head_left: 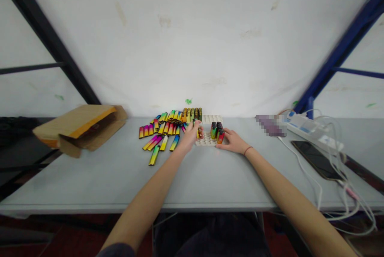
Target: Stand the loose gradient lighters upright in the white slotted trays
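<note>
My left hand [192, 134] is closed around a lighter [198, 132] with a yellow body, above the left part of a white tray with round holes [205, 140]. Several red and green lighters with dark tops [214, 130] stand upright at the tray's right end. My right hand [234, 142] curls around that end, thumb at the near corner and fingers beside a red lighter [221, 137]. To the left lies a loose heap of shiny multicoloured lighters [169, 128]. Behind my left hand, gold and dark-topped lighters [192, 114] stand packed in rows.
Another white holed tray [212, 119] lies against the wall. At the left is an open cardboard box [81, 125] on its side. On the right are a phone [315, 159], a power strip [312, 129], tangled white cables [300, 157] and a blurred purple item [271, 125].
</note>
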`<act>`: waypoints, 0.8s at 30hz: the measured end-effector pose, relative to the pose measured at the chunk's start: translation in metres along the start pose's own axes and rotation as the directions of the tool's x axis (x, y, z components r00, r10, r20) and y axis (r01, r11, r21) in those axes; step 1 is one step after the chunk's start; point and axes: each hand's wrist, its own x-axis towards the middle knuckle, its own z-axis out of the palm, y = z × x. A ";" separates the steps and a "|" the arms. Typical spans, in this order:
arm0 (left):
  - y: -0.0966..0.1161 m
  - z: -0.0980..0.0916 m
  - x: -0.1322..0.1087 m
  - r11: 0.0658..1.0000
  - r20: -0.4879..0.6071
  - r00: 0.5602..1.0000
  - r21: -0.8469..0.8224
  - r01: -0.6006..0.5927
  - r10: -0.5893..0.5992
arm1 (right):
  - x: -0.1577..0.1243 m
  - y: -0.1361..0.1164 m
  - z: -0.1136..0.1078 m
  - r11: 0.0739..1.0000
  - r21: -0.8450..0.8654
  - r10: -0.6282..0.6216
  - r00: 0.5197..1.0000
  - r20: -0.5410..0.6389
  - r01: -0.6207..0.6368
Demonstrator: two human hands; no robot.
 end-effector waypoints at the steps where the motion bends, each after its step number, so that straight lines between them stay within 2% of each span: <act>1: 0.000 0.001 0.000 1.000 0.006 1.000 -0.010 0.000 0.000 | 0.000 0.000 0.000 1.000 0.001 0.002 1.000 0.000 -0.002; 5: -0.001 0.003 0.000 0.997 0.024 0.999 -0.060 0.044 -0.043 | 0.000 -0.002 -0.001 1.000 0.004 0.011 1.000 0.005 -0.011; 8: -0.001 0.001 -0.001 0.993 -0.027 0.997 -0.089 0.072 -0.074 | 0.000 -0.002 0.000 1.000 0.003 0.010 1.000 0.000 -0.010; 24: 0.000 0.000 0.002 0.964 -0.234 0.972 -0.265 -0.027 -0.038 | 0.000 0.002 0.000 1.000 0.007 0.008 1.000 0.025 -0.008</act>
